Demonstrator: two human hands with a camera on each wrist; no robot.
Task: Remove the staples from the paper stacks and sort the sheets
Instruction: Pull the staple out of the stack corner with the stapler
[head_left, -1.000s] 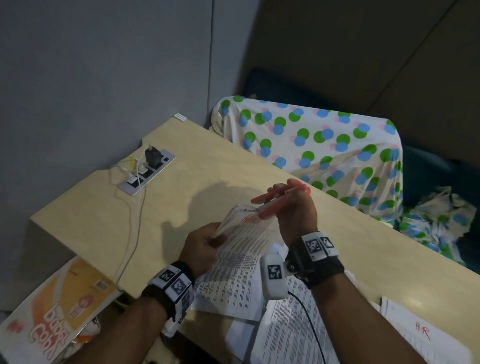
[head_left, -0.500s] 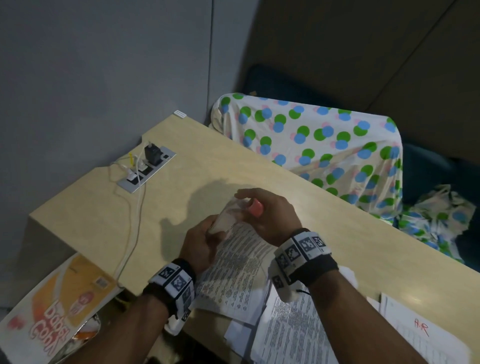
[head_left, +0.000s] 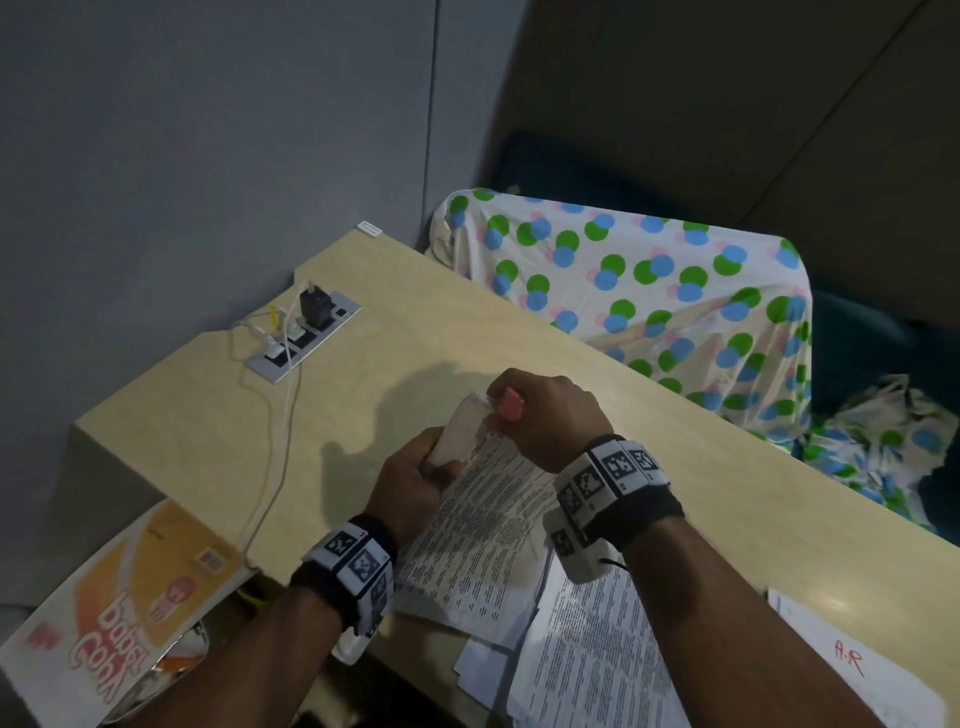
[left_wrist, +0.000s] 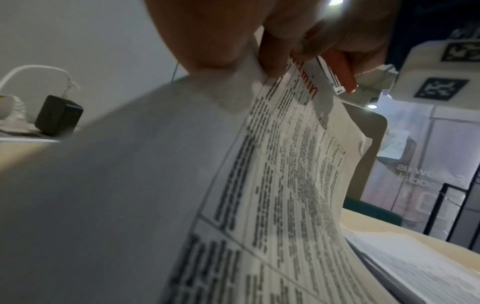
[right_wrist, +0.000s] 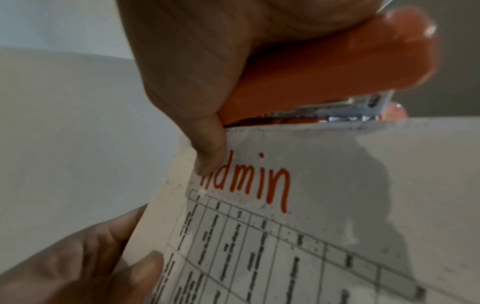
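Note:
A stapled stack of printed sheets (head_left: 488, 525) with "Admin" in red at its top (right_wrist: 246, 185) is lifted off the wooden table (head_left: 395, 312). My left hand (head_left: 434, 462) grips the stack's upper left edge, thumb on the folded-back top sheet (left_wrist: 130, 164). My right hand (head_left: 511, 410) is curled round an orange stapler-type tool (head_left: 508, 403) whose metal end (right_wrist: 363, 109) sits on the stack's top edge. In the left wrist view the orange tool (left_wrist: 341, 70) touches the stack's corner. The staple itself is hidden.
More printed sheets (head_left: 597, 654) lie under and beside my right forearm; a sheet marked in red (head_left: 852, 670) lies at the right edge. A power strip (head_left: 306, 332) with plugs and cables sits far left. A dotted cloth (head_left: 649, 291) covers a seat behind; a printed bag (head_left: 119, 613) lies below.
My right hand came down and turned over, bringing the orange tool from above the paper onto the stack's top corner. My left hand kept its hold on the stack.

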